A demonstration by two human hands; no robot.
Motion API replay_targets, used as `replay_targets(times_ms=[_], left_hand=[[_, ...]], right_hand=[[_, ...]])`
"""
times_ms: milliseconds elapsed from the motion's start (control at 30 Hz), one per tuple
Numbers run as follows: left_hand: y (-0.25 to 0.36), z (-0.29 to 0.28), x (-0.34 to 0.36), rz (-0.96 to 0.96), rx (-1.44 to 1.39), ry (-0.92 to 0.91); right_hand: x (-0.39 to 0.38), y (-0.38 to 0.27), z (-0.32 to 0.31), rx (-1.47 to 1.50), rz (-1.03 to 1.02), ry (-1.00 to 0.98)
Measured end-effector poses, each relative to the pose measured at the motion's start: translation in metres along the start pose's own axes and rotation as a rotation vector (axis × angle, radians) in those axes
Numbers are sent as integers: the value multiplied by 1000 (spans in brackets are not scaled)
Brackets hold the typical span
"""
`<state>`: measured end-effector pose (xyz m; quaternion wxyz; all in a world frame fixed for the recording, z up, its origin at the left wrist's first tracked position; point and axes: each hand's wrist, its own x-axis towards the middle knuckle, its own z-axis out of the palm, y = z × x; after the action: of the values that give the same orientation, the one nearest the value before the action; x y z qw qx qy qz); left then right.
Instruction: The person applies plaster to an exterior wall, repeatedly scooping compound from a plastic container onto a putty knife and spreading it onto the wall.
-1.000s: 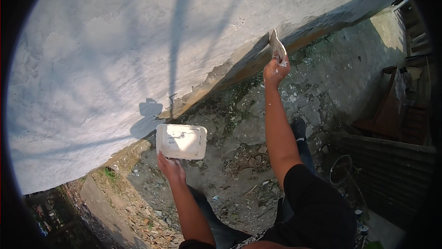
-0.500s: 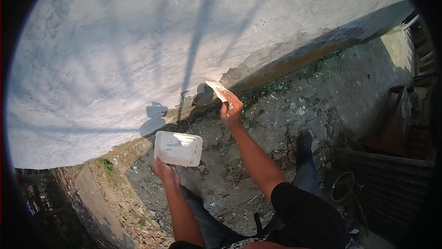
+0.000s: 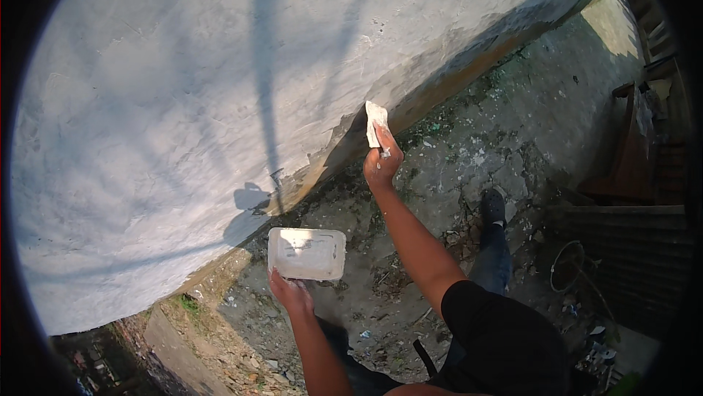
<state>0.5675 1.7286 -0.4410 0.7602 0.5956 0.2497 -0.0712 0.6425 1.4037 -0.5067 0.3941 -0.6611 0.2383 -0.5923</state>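
My right hand (image 3: 382, 162) grips a flat, white-smeared scraper (image 3: 377, 119) at the lower part of a rough, whitish wall (image 3: 176, 96), where the coat gives way to darker, bare patches. The fingers are spotted with white paste. My left hand (image 3: 289, 290) holds a shallow rectangular white plastic tray (image 3: 307, 253) by its lower left corner, below and left of the scraper, with pale residue inside.
A cracked, mossy concrete path (image 3: 556, 103) runs along the wall, with rubble (image 3: 220, 352) at lower left. My shoe (image 3: 492, 209) stands on it. At right are a brown wooden piece (image 3: 622, 169), corrugated sheets (image 3: 622, 249) and a metal ring (image 3: 567, 264).
The scraper swept down-left along the wall from upper right, then came partly back up-right and turned more upright. The tray sits a little lower and further right in view.
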Motion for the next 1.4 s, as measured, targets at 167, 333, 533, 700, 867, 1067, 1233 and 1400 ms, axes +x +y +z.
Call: replay_targets(times_ms=[167,333,533,700,867,1067,1233,1400], left_hand=[[19,0,0,10,66,-52],[24,32,-4,37,105,-111],[-6,84,-19,12,119,-135],[-17,98,-28,-15,90,-194],[-2,76,-19,-23,71,-67],[-9,91,-21,-38,69,-17],[-36,115,-33,-138,39,18],[-40,94,-29,-128,-22,-26]], right_hand=[[-72,-32,-17,96,147,-410],[5,10,-60,148,542,-117],[145,78,-86,147,849,305],[110,45,-14,-150,548,118],[37,33,-51,83,267,-142],[154,77,-101,53,799,128],[211,106,-100,17,656,163],[111,68,-54,52,453,69]])
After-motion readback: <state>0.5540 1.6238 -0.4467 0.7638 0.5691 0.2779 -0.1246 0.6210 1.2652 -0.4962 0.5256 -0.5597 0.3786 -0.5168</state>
